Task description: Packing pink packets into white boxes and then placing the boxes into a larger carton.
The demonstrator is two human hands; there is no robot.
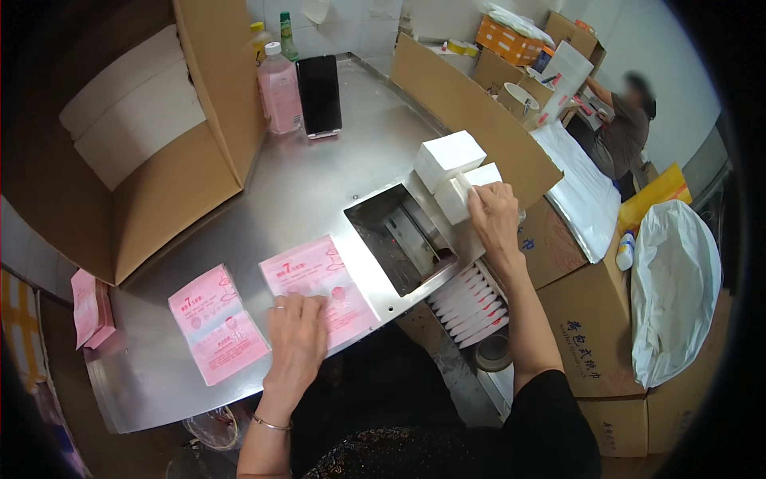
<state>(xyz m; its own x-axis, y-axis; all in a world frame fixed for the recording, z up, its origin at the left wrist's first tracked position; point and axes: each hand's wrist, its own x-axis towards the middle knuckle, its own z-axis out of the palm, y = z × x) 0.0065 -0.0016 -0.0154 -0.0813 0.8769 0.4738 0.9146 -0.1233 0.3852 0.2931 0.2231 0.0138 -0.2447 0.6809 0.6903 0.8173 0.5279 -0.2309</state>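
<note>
My right hand [496, 219] is closed on the near end of a small block of white paper napkins [455, 198], at the far side of the rectangular opening in the steel table. A second white napkin block [449, 160] stands just behind it. With its fingers lying on the lower half, my left hand [299, 331] rests on a pink printed plastic packet [307, 267] at the table's front edge. Left of that lies another pink packet stack [218, 323], flat and untouched. The left palm hides part of the packet beneath it.
A metal-lined opening [403, 239] is set in the steel table [311, 195]. A large open carton [179, 180] stands left, a phone [319, 96] and pink bottle [279, 89] behind. Filled packets [471, 307] sit below right. Cartons [590, 327] line the right; a person [618, 132] sits beyond.
</note>
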